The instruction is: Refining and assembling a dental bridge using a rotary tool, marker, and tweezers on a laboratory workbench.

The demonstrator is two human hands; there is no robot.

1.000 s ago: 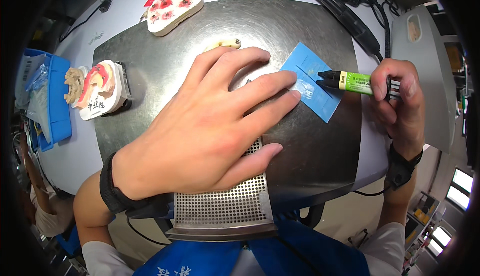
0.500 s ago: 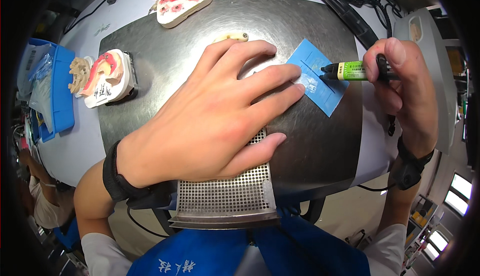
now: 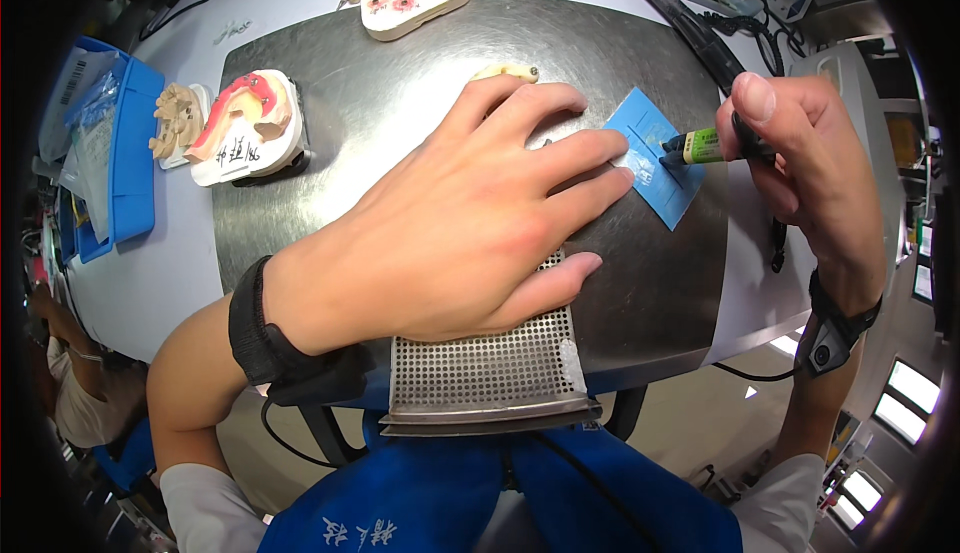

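1. The left hand (image 3: 450, 238) is lying spread, palm down, over the middle of the bench; its fingers are staying apart and are visibly grasping nothing (what is under the palm is being hidden).
2. Two of its fingertips are meeting the left edge of the blue pad (image 3: 658, 181), which is lying aslant on the dark metal plate (image 3: 650, 298).
3. The right hand (image 3: 805, 158) is gripping a green-labelled double-barrelled syringe (image 3: 704, 146), its thumb standing up.
4. The syringe's black tips are pointing left above the pad; whether they are touching it, I cannot tell.
5. Under the left hand, a perforated metal sheet (image 3: 490, 378) is jutting over the near edge.
6. A small cream-coloured piece (image 3: 510, 73) is lying just beyond the left hand's fingers.
7. A white model with red patches (image 3: 415, 1) is sitting at the far edge of the plate, and a pink-and-white dental model (image 3: 243, 133) is standing at its left, near a blue bin (image 3: 137, 168).
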